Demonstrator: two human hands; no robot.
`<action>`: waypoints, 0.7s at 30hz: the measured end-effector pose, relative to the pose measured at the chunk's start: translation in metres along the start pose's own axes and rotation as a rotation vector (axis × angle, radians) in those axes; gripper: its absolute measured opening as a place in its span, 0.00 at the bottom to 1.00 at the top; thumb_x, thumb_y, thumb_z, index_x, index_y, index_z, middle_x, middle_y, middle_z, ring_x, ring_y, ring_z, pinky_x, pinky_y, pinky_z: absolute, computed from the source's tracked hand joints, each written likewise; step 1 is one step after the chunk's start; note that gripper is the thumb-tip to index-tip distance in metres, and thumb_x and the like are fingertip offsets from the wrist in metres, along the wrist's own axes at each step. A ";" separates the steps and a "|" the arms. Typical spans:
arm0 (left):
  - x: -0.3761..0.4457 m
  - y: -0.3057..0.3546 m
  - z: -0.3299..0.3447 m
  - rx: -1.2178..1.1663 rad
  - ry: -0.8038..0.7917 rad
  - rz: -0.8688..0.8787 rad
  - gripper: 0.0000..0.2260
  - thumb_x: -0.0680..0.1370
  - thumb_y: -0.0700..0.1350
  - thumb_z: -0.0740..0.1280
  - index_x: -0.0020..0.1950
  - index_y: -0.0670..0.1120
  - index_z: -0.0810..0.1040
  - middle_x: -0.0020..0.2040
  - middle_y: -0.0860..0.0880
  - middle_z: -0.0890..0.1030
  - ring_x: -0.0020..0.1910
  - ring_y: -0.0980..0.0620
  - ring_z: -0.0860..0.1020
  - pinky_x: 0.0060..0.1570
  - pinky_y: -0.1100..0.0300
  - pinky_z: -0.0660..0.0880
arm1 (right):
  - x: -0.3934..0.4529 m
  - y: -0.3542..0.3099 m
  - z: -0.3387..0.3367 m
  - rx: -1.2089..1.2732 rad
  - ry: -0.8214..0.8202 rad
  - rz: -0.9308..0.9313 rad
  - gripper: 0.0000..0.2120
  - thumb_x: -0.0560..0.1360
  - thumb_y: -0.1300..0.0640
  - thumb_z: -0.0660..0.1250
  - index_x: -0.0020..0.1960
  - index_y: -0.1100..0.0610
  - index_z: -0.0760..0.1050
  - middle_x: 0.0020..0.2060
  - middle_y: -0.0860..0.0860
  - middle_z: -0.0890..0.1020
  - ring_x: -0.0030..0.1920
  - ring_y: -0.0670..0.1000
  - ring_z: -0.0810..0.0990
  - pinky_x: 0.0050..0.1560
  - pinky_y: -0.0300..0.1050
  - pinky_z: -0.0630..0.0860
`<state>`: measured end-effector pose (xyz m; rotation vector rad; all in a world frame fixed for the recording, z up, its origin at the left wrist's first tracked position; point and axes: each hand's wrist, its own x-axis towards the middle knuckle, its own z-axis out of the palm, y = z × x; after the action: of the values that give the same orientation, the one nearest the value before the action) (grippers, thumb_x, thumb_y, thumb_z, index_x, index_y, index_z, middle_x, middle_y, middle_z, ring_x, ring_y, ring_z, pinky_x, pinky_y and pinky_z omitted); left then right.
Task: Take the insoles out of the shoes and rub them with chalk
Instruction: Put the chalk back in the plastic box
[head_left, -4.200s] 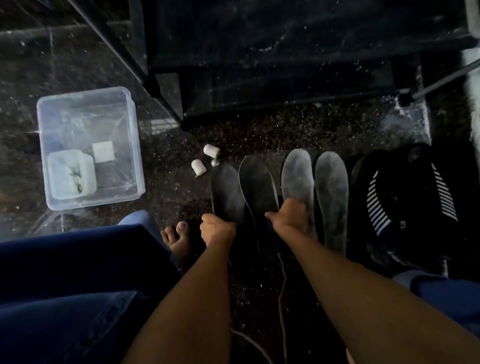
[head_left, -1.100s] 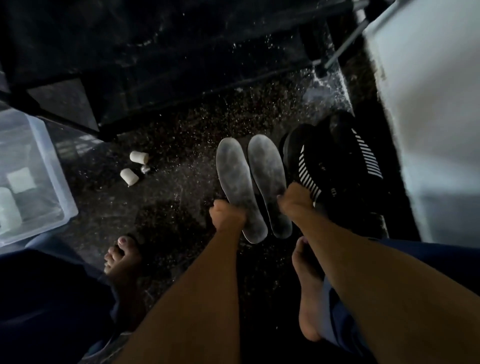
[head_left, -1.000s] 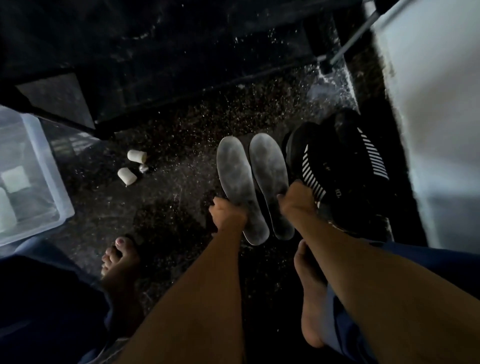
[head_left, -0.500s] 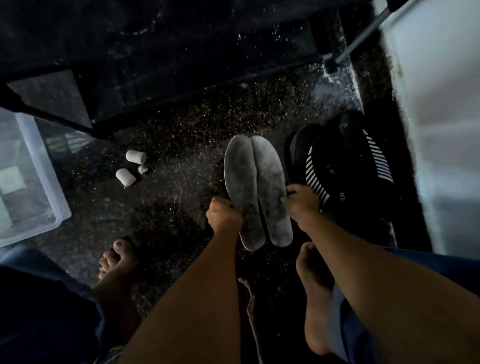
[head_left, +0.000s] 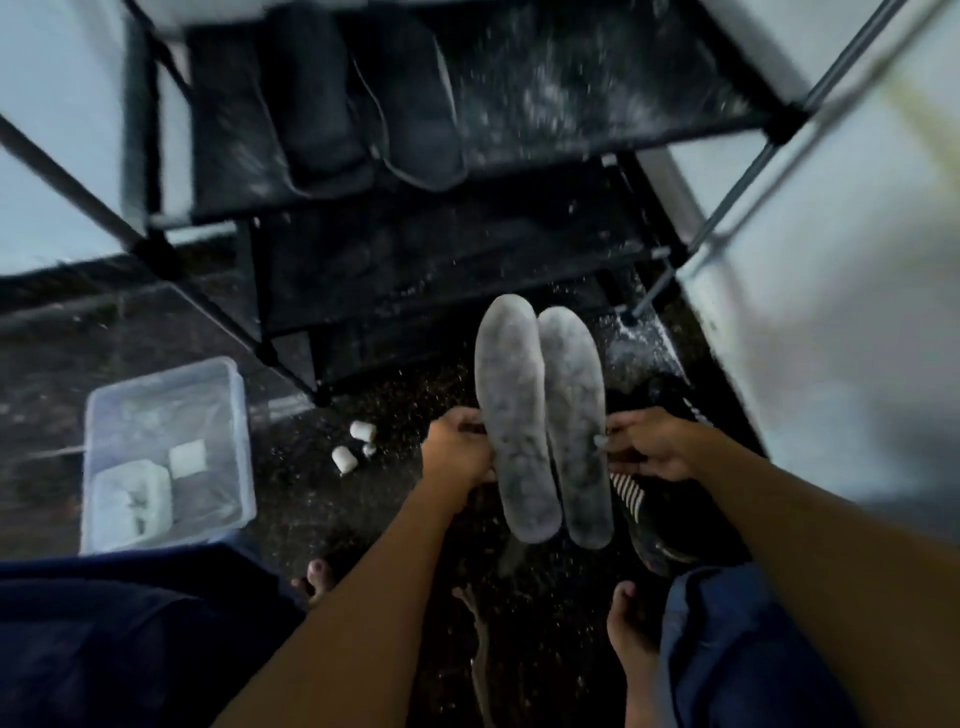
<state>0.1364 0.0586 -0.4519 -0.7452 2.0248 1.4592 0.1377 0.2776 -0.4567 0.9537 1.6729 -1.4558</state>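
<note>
While the person's bare feet (head_left: 631, 631) stand on the dark speckled floor (head_left: 405, 525) nearest the camera, both hands hold a pair of chalk-dusted insoles (head_left: 540, 415) side by side just above them. Left hand (head_left: 457, 452) curls round the outer edge of the left insole; right hand (head_left: 649, 441) pinches the outer edge of the right one, thumb on its face. Just right of the insoles lies a black striped shoe (head_left: 639, 504). Left of them sit short chalk pieces (head_left: 353, 447), and further left a clear plastic tub (head_left: 166, 452). Beyond the insoles stands a black shoe rack (head_left: 467, 249) with dark shoes (head_left: 363, 104) on its upper shelf. Both insoles already look whitened, so the rubbing step seems finished for this pair; next probably calls for setting them aside together.
</note>
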 end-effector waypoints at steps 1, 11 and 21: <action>-0.009 0.013 -0.006 -0.044 -0.020 0.047 0.06 0.72 0.37 0.70 0.46 0.46 0.78 0.38 0.45 0.82 0.32 0.49 0.81 0.29 0.57 0.80 | -0.011 -0.015 -0.009 -0.010 -0.017 -0.023 0.08 0.76 0.68 0.62 0.52 0.59 0.76 0.43 0.53 0.80 0.44 0.49 0.78 0.51 0.46 0.75; -0.078 0.151 -0.057 -0.347 -0.174 0.418 0.12 0.70 0.37 0.75 0.50 0.45 0.77 0.43 0.43 0.84 0.39 0.49 0.84 0.34 0.57 0.80 | -0.119 -0.161 -0.073 -0.013 -0.074 -0.323 0.09 0.76 0.69 0.61 0.45 0.58 0.76 0.35 0.51 0.81 0.39 0.47 0.78 0.35 0.38 0.80; -0.008 0.287 -0.046 -0.218 0.005 0.480 0.20 0.68 0.32 0.74 0.55 0.44 0.70 0.48 0.39 0.80 0.38 0.43 0.82 0.30 0.55 0.81 | -0.090 -0.284 -0.070 -0.011 0.171 -0.562 0.09 0.76 0.70 0.61 0.40 0.60 0.74 0.37 0.53 0.76 0.37 0.48 0.75 0.35 0.40 0.73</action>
<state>-0.0630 0.0914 -0.2434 -0.3512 2.1668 1.9687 -0.0728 0.3143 -0.2374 0.6370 2.1918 -1.7514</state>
